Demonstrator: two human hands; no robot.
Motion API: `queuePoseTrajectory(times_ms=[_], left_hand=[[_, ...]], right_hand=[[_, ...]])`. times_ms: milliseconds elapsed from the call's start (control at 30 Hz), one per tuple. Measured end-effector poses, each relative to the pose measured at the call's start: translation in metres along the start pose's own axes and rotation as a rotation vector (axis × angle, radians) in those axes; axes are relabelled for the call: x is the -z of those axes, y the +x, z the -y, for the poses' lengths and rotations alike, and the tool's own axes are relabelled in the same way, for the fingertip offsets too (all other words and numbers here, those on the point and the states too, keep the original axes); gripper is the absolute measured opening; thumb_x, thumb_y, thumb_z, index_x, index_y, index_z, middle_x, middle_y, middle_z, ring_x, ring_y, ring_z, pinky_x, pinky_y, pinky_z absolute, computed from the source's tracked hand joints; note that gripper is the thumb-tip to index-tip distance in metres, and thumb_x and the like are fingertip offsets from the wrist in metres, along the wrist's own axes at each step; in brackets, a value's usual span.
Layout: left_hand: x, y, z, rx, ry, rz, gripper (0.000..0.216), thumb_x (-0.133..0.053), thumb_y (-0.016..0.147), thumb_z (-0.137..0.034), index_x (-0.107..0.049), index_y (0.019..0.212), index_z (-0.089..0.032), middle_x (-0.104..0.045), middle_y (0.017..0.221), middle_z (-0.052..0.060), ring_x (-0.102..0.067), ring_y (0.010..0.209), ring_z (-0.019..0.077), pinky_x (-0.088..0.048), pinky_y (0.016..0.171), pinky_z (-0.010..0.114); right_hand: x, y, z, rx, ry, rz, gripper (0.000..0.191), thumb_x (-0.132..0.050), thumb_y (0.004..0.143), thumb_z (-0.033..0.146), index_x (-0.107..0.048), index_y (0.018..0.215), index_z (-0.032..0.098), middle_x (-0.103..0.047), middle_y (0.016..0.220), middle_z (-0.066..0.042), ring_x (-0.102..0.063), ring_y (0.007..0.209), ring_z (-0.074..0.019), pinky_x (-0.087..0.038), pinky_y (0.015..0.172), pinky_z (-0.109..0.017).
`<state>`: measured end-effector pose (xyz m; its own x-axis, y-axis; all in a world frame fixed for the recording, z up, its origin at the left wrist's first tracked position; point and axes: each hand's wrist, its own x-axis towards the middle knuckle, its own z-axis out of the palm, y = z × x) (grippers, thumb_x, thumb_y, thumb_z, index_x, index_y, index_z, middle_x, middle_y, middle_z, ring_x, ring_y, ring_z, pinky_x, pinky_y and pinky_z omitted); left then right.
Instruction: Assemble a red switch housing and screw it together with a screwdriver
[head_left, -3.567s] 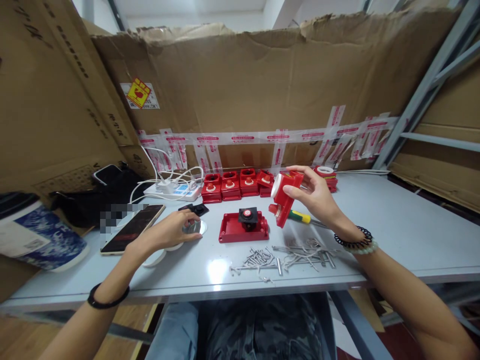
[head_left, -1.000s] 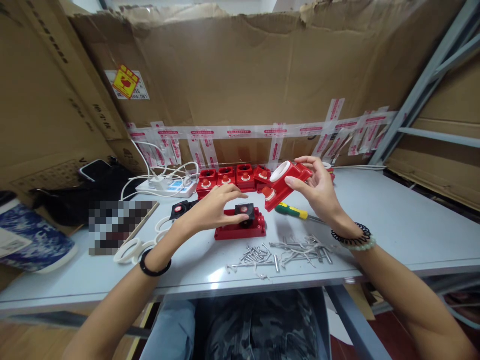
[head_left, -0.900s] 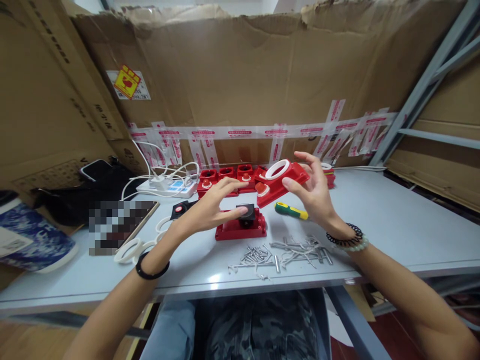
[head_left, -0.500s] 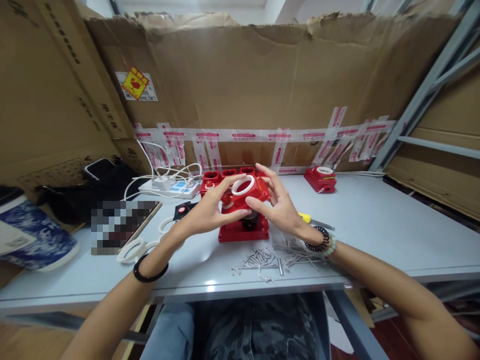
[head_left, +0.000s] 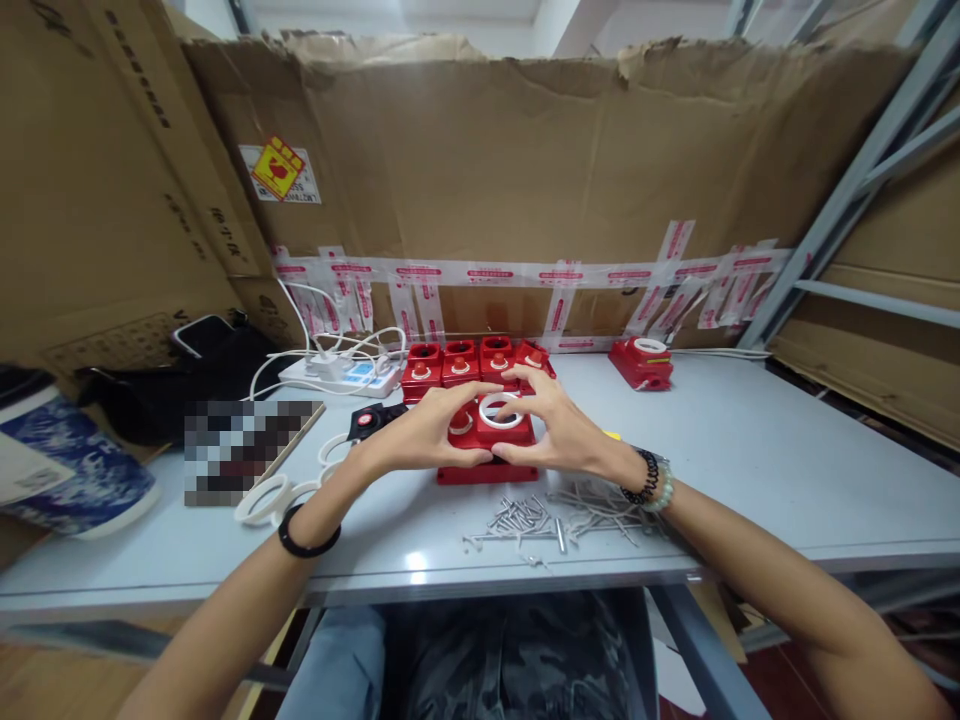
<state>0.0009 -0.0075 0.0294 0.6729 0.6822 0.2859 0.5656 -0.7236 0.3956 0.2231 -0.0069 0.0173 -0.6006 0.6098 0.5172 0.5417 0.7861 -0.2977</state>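
Observation:
My left hand [head_left: 427, 432] and my right hand [head_left: 561, 424] curve around a red housing cover [head_left: 486, 438] from both sides, thumbs at its near edge. A white ring [head_left: 483, 412] is set in the cover's round opening. The cover sits level on or just over a red base [head_left: 480, 474]; I cannot tell whether it is fully seated. The black part inside the base is mostly hidden. On the table in front lies a pile of loose screws [head_left: 523, 514], with thin white strands [head_left: 611, 512] to their right.
Several red housings [head_left: 459, 366] stand in a row behind my hands. Another red housing [head_left: 639, 368] is at the back right. White rings [head_left: 262, 502], a black block with a red button [head_left: 366, 422] and a power strip [head_left: 367, 378] lie left. A tumbler [head_left: 71, 470] stands far left.
The red cover has come down from a tilted, raised position to lie level over the base, and both hands have lowered with it. The row of housings behind shows more now.

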Motion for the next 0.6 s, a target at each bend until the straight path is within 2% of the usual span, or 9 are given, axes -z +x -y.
queuePoseTrajectory(times_ms=[200,333,600], left_hand=[[-0.0035,0.0004,0.0042,-0.008,0.007,0.062,0.064,-0.069,0.076,-0.042,-0.043,0.132,-0.023,-0.055,0.134,0.011,-0.057,0.115,0.029,-0.04,0.099,0.043],[-0.0056,0.0,0.0071,-0.009,-0.008,0.081,0.065,-0.069,0.076,-0.044,-0.043,0.132,-0.024,-0.054,0.135,0.011,-0.056,0.116,0.0306,-0.041,0.098,0.045],[-0.005,0.0,0.0081,-0.042,-0.094,0.077,0.067,-0.071,0.075,-0.042,-0.043,0.132,-0.024,-0.054,0.134,0.011,-0.056,0.116,0.0292,-0.045,0.096,0.04]], right_hand=[[0.0028,-0.003,0.0016,0.003,-0.033,0.036,0.024,-0.071,0.073,0.033,-0.07,0.095,0.023,-0.049,0.131,-0.012,-0.044,0.127,-0.0286,-0.036,0.103,-0.052],[0.0031,-0.0028,0.0021,0.001,-0.016,0.067,0.026,-0.071,0.072,0.032,-0.069,0.096,0.023,-0.05,0.13,-0.012,-0.048,0.123,-0.0285,-0.038,0.101,-0.052],[0.0012,-0.0041,-0.0036,0.012,0.042,0.11,0.028,-0.067,0.078,0.037,-0.067,0.103,0.023,-0.048,0.134,-0.01,-0.05,0.12,-0.0267,-0.041,0.101,-0.048]])
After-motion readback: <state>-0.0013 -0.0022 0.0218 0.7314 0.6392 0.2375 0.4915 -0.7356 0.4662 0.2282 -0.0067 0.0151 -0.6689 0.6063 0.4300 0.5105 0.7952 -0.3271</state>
